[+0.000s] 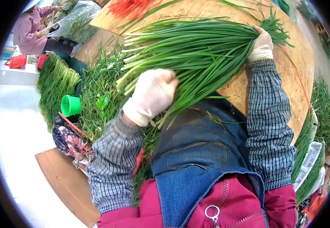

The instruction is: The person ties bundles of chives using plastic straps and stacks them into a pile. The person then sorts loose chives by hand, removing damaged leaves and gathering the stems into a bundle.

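Grip: right hand [262, 42] closed round green stalks [207, 49] near their tips; left hand [153, 93] curled, hold unclear | Handling: firm, even pressure, without crushing.

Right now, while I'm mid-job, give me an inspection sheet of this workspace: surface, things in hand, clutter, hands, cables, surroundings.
Surface: wooden board, bare in places.
Things in hand: bunch of chives, pale stem ends to the left, leafy tips to the right.
Clutter: red strips on the board; loose greens left of it, green cup beside them.
Left hand: gloved, curled beside the stems; blurred, grip cannot be told.
Right hand: gloved, grip closed round the bunch near the tips.
Cables: nothing seen.
Surroundings: co-worker at upper left, by a clear plastic bag.
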`<act>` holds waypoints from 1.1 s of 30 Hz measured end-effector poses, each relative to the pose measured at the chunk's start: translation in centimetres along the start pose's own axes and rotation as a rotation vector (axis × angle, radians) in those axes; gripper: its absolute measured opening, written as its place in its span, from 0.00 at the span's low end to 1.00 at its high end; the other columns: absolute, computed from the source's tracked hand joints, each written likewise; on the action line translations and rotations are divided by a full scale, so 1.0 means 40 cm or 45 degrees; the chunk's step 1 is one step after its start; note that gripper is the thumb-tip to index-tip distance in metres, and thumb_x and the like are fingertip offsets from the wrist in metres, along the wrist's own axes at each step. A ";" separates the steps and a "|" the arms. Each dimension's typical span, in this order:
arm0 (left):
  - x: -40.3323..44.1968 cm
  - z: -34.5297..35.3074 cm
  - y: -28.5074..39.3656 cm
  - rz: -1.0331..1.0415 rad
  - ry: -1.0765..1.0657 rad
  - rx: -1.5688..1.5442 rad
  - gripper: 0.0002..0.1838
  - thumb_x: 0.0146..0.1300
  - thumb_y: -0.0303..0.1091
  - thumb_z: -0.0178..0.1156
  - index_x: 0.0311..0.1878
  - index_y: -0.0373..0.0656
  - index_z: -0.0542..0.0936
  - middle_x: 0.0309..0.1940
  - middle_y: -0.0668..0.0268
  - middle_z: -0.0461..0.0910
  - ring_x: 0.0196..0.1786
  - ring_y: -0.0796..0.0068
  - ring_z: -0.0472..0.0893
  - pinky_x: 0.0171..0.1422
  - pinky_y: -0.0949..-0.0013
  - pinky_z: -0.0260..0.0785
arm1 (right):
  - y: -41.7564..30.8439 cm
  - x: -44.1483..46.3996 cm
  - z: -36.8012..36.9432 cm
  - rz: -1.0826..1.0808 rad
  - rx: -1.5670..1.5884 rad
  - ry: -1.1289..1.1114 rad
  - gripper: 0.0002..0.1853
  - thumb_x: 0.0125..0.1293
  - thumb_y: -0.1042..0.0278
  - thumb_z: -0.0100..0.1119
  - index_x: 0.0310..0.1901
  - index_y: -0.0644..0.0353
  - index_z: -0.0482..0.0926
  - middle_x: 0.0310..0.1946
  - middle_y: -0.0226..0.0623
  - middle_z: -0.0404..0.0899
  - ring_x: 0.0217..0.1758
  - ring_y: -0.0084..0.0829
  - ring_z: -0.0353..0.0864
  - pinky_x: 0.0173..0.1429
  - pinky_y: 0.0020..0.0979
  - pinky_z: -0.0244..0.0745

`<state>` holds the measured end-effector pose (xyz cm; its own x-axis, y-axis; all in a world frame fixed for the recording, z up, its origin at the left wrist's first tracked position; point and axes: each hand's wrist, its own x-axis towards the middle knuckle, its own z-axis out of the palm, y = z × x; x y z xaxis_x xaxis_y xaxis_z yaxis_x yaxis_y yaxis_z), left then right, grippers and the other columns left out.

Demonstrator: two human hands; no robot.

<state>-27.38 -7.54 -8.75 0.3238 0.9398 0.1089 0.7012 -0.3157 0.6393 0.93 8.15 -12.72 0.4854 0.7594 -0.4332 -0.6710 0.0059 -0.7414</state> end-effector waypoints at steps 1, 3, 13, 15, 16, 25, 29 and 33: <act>0.015 -0.022 0.039 -0.197 -0.052 -0.524 0.10 0.57 0.35 0.56 0.25 0.39 0.78 0.22 0.62 0.78 0.21 0.72 0.72 0.29 0.72 0.64 | 0.002 -0.002 0.002 0.010 0.024 -0.007 0.09 0.60 0.68 0.51 0.33 0.66 0.76 0.29 0.41 0.80 0.28 0.41 0.78 0.39 0.38 0.77; 0.032 -0.096 0.128 -0.220 0.049 -1.108 0.14 0.62 0.41 0.55 0.30 0.39 0.78 0.20 0.63 0.77 0.19 0.78 0.68 0.28 0.74 0.61 | 0.001 0.000 0.002 0.023 0.066 -0.018 0.09 0.60 0.68 0.51 0.34 0.66 0.76 0.29 0.41 0.80 0.28 0.41 0.79 0.39 0.38 0.78; -0.264 -0.188 -0.055 -0.213 0.481 0.638 0.09 0.61 0.35 0.58 0.32 0.39 0.80 0.25 0.61 0.79 0.30 0.66 0.77 0.40 0.67 0.70 | 0.007 0.037 -0.015 -0.016 -0.039 -0.068 0.11 0.62 0.67 0.48 0.34 0.66 0.75 0.31 0.41 0.80 0.31 0.39 0.79 0.41 0.38 0.77; -0.253 -0.110 -0.029 -0.108 0.483 0.499 0.05 0.57 0.31 0.61 0.33 0.39 0.80 0.25 0.59 0.79 0.30 0.65 0.78 0.38 0.66 0.70 | 0.002 0.006 -0.014 0.042 0.006 -0.114 0.12 0.63 0.66 0.47 0.34 0.66 0.76 0.30 0.42 0.80 0.31 0.39 0.79 0.41 0.38 0.77; -0.227 -0.070 -0.007 -0.069 0.498 0.182 0.05 0.56 0.29 0.62 0.34 0.38 0.80 0.26 0.59 0.79 0.30 0.64 0.78 0.37 0.65 0.70 | -0.001 -0.005 -0.003 0.068 0.028 -0.149 0.12 0.63 0.66 0.47 0.35 0.66 0.76 0.30 0.42 0.80 0.31 0.39 0.79 0.41 0.37 0.77; -0.093 -0.048 -0.059 0.045 0.688 1.000 0.05 0.53 0.31 0.62 0.31 0.41 0.79 0.25 0.61 0.78 0.28 0.62 0.78 0.33 0.62 0.70 | 0.004 0.021 -0.021 0.038 0.080 -0.166 0.12 0.55 0.76 0.56 0.40 0.72 0.70 0.33 0.44 0.78 0.29 0.40 0.80 0.36 0.39 0.79; -0.082 -0.046 -0.096 -0.335 0.436 0.630 0.09 0.55 0.36 0.60 0.35 0.41 0.80 0.26 0.57 0.79 0.30 0.56 0.79 0.35 0.60 0.70 | -0.003 0.007 -0.018 0.079 0.085 -0.159 0.12 0.55 0.76 0.56 0.41 0.71 0.70 0.33 0.44 0.78 0.29 0.41 0.80 0.35 0.40 0.79; -0.073 -0.026 -0.099 -0.472 0.431 0.518 0.18 0.52 0.37 0.63 0.45 0.39 0.78 0.30 0.54 0.79 0.32 0.53 0.79 0.38 0.59 0.70 | 0.000 0.018 -0.020 0.066 0.094 -0.165 0.11 0.56 0.75 0.55 0.40 0.71 0.71 0.33 0.44 0.79 0.28 0.40 0.80 0.35 0.39 0.80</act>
<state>-31.77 -8.90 -10.80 -0.1577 0.9643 0.2129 0.9343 0.0759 0.3482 1.73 8.17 -13.47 0.3759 0.8377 -0.3962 -0.7349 0.0091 -0.6781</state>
